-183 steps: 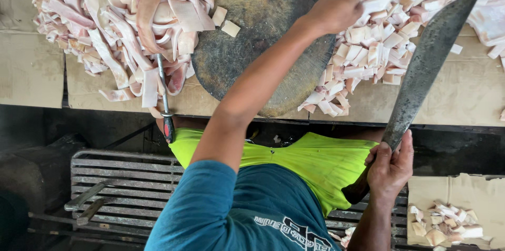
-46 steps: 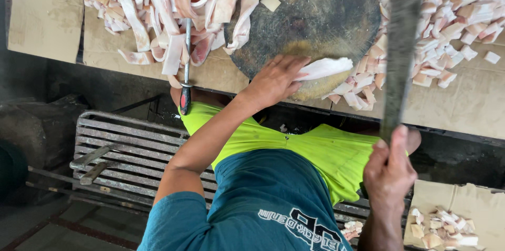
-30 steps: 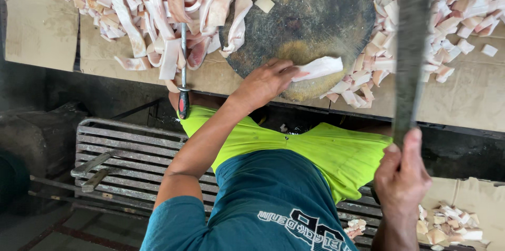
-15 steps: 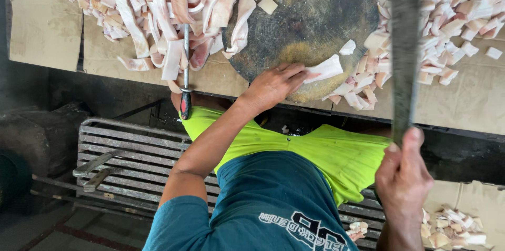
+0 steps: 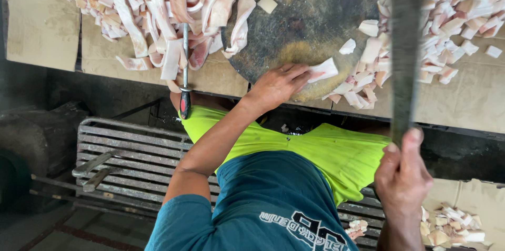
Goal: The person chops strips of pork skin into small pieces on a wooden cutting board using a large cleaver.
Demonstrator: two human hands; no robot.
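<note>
Fingers (image 5: 294, 74) of the left hand (image 5: 276, 85) press together on a pale strip of fatty meat (image 5: 322, 69), pinning it flat near the front edge of the round, dark chopping block (image 5: 300, 14). The right hand (image 5: 402, 177) is clamped around the handle of a long cleaver (image 5: 406, 46), blade raised edge-on above the right side of the block. Cut pieces (image 5: 447, 14) lie heaped on the cardboard-covered worktop (image 5: 463, 98) to the right; uncut strips (image 5: 147, 14) lie to the left, beside a sharpening steel (image 5: 184, 67). For a clean chop, the holding fingertips are best curled back, clear of the blade's line, with the strip kept flat.
</note>
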